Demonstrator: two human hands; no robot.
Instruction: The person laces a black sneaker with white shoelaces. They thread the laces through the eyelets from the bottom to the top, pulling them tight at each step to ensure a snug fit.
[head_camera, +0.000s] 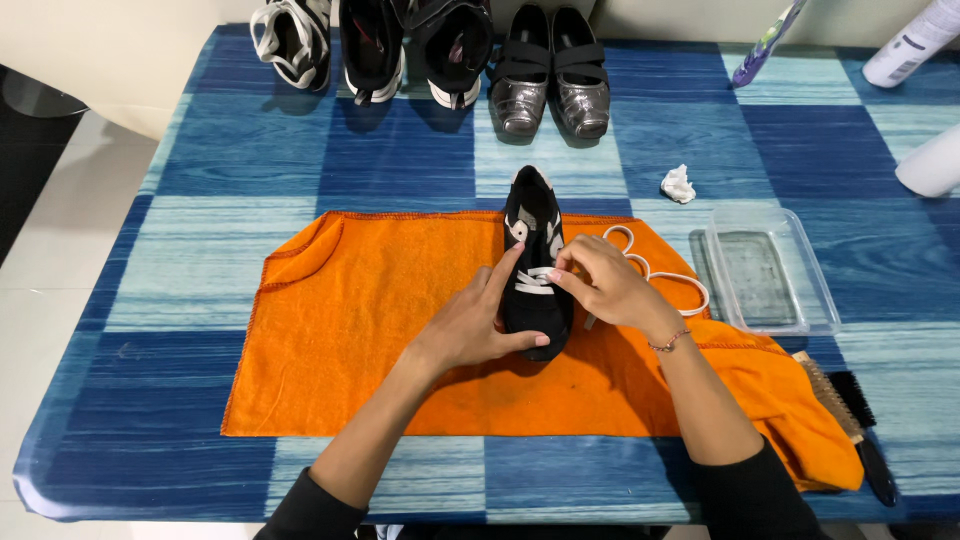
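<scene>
Head view: two dark sleeves are seen at the near edge of the table (120, 420), forearms reaching away toward the middle. Left hand (470, 325) is laid against the left side of a black shoe (533, 262), fingers spread, forefinger stretched up along the laces, thumb hooked round the heel end. Right hand (605, 285) is set just right of the shoe, fingertips pinching a white lace (650, 272) at the eyelets; the loose length is looped off to the right. Shoe is stood on an orange cloth (370, 330) at the table's centre, long axis running near-to-far, toe toward the far edge, heel toward the hands. Both hands are touching it, left lower, right higher. A clear tray (815, 290) is placed right of the cloth, brushes (850, 415) at the near right, other shoes (450, 50) along the far edge, crumpled tissue (678, 184) between.
</scene>
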